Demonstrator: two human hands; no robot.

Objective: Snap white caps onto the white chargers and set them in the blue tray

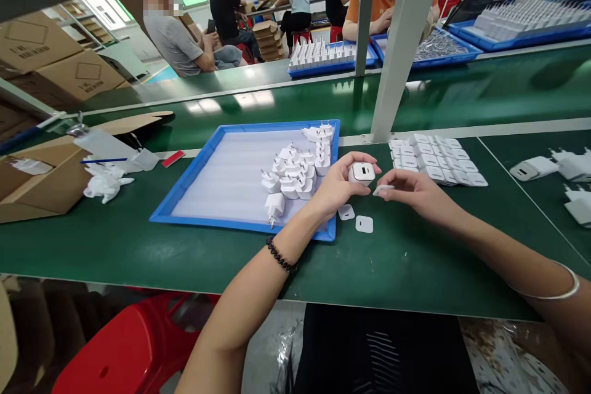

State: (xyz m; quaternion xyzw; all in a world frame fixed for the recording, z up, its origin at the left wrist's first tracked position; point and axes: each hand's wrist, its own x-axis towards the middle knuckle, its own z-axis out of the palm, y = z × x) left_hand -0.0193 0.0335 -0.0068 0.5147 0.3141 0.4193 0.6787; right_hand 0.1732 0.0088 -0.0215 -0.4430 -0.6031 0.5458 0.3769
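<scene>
My left hand (339,181) is closed round a white charger plug (361,173), its face with a dark port slot turned towards me. Just right of it, my right hand (410,191) pinches a small white cover plate (382,189) between thumb and fingertips, apart from the plug. Two more pieces, a cover plate (364,225) and another cover plate (346,212), lie flat on the green table below my hands. To the left, a blue tray (184,221) holds several white charger plugs (295,172) bunched along its right side.
Rows of white cover plates (436,160) lie right of my hands, with loose charger plugs (533,167) farther right. A grey post (392,74) rises behind my hands. Left stand an open cardboard box (46,184) and a white bottle (104,144). Several people sit beyond the bench.
</scene>
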